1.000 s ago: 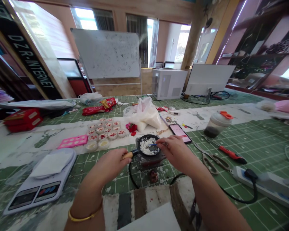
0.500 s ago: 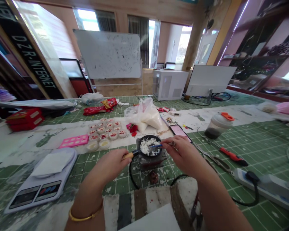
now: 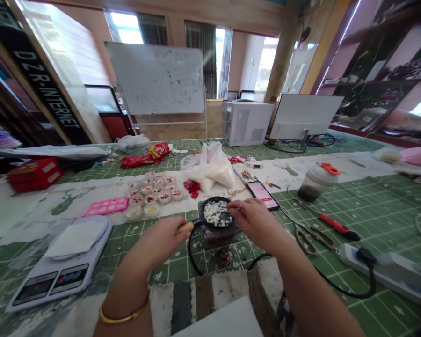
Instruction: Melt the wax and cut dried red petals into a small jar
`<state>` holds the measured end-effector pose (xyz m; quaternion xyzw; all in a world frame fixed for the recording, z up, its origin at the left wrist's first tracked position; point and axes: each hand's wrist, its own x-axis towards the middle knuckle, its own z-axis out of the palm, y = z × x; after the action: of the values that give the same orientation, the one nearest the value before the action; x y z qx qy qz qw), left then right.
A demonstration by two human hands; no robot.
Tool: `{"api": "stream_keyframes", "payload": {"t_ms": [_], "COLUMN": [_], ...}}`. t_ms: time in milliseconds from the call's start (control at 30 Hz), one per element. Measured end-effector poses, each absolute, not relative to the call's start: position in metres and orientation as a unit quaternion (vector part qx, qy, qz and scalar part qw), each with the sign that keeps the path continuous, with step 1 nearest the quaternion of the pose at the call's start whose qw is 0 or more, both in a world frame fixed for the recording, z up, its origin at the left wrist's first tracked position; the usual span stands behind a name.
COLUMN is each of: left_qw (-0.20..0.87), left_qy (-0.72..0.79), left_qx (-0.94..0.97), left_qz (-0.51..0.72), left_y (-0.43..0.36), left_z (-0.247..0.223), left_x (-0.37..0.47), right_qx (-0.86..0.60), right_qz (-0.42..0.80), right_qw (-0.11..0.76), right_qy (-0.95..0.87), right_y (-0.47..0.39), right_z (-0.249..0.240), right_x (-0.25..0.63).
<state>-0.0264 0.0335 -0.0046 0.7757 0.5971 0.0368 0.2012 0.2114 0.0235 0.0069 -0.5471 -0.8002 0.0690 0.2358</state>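
My left hand (image 3: 166, 238) is closed round the wooden handle (image 3: 186, 227) of a small black frying pan (image 3: 210, 222). The pan rests on a small dark hot plate (image 3: 210, 238). White chunks, perhaps wax, (image 3: 215, 211) cover much of the pan's bottom. My right hand (image 3: 254, 220) pinches a thin blue stick (image 3: 223, 206), its tip down among the chunks; its far end is hidden by my fingers. Just beyond the right hand lies a phone (image 3: 263, 195) with a lit pink screen.
Left of the pan are filled clear cups (image 3: 157, 190), a pink mold (image 3: 107, 206) and a white kitchen scale (image 3: 61, 262). Behind stands a bag of white grains (image 3: 215, 168). Scissors (image 3: 310, 236), a red-handled tool (image 3: 340, 227), a shaker bottle (image 3: 317, 182) and a power strip (image 3: 389, 271) lie rightward.
My right hand has shifted slightly left with the stick, and the chunks lie differently, baring the pan's right side. My left hand keeps its hold on the handle.
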Motion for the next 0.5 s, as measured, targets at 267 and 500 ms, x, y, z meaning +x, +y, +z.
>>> {"api": "stream_keyframes", "payload": {"t_ms": [267, 500], "left_qw": [0.205, 0.205], "left_qy": [0.59, 0.591], "left_qx": [0.78, 0.779], "left_qz": [0.049, 0.048], "left_y": [0.0333, 0.034], "left_z": [-0.0058, -0.006], "left_x": [-0.0281, -0.0273], "right_qx": [-0.473, -0.509], "right_qz": [0.1, 0.075], "right_qw": [0.266, 0.28], "right_qy": [-0.834, -0.81], "right_y": [0.0143, 0.0135], "right_z": [0.0085, 0.012], "right_x": [0.2069, 0.2094]}}
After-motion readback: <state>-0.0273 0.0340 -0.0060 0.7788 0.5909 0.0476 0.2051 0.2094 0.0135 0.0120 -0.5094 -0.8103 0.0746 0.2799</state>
